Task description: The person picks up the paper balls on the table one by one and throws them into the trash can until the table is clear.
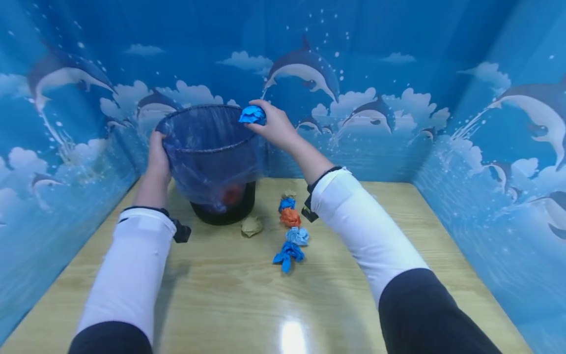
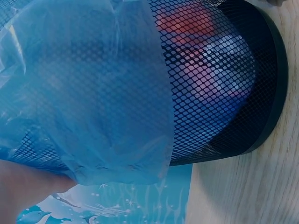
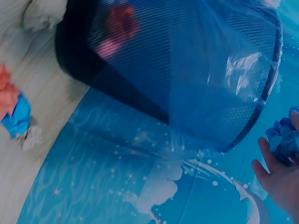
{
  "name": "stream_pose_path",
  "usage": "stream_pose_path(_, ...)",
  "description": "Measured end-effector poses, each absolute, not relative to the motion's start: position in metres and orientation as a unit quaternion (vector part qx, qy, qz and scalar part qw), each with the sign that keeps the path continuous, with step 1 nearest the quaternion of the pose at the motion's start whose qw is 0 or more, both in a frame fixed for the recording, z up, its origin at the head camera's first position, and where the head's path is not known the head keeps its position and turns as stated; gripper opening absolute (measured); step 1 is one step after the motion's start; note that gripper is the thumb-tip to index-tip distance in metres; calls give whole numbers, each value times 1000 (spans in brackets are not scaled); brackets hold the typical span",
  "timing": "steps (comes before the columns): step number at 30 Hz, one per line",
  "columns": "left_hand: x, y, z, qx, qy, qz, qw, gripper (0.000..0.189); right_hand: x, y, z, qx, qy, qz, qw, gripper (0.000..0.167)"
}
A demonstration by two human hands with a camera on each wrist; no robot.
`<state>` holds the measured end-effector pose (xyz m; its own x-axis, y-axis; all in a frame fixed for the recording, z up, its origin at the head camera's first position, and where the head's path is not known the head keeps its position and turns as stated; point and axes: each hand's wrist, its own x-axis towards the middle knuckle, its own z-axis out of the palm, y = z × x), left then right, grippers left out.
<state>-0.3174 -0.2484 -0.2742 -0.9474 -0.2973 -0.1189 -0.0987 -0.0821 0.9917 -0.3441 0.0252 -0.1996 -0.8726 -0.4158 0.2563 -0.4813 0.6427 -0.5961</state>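
Observation:
A black mesh wastebasket lined with a translucent blue plastic bag stands at the back left of the table. My left hand holds its rim on the left side. At the rim's right edge my right hand grips a crumpled blue paper ball. The right wrist view shows the same blue ball in the fingers, beside the basket's opening. Through the mesh, in the left wrist view, red paper and pale and blue crumpled pieces show inside.
Right of the basket lies a row of crumpled paper: a tan piece, a blue one, an orange ball, a light blue ball and a twisted blue piece. Another tan ball sits near the basket's base. Dolphin-print curtains surround the table.

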Motion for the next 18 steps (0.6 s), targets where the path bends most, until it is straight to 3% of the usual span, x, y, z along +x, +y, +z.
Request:
stream_pose_path(5,-318,-248,-277,157,-674,-719,61,64,-348,10,-200,229,-904,360,24,63)
stream_pose_path(8,-317,-248,-279,158,-674,-719,65,50,-350,0,-201,218,-906,362,18,63)
stream_pose_path(18,-322,-245,-274,154,-669,-724,76,69,-359,-19,-198,200,-920,335,16,66)
